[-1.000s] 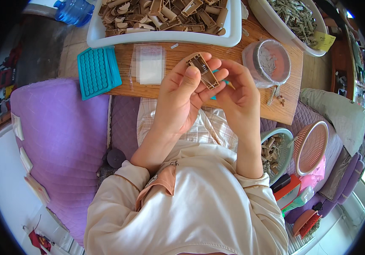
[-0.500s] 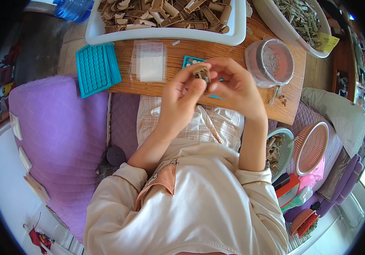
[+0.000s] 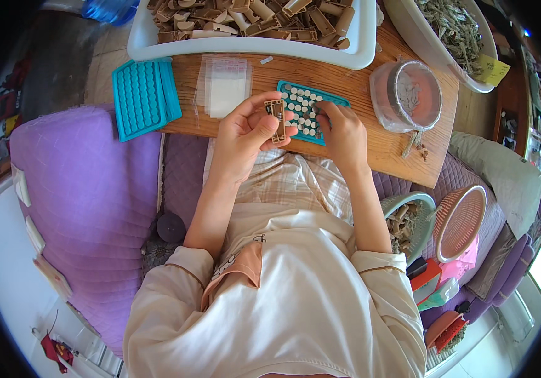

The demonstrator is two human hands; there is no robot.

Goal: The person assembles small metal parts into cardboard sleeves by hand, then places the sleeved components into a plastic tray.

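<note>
Brn casing (image 3: 279, 112) pinched btwn L fingers (image 3: 255, 104), R fingers (image 3: 330, 111) at teal tray (image 3: 321, 92), can't tell R grip

Left hand (image 3: 240, 137) palm-up, thumb (image 3: 262, 131) opposite curled fingers (image 3: 291, 131); right hand (image 3: 348, 134) palm-down, fingers bent.

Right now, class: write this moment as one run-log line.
left hand: holds brown plastic part | right hand: at teal tray, grasp unclear | on tray: white discs | beyond: white bin, brown pieces
</note>
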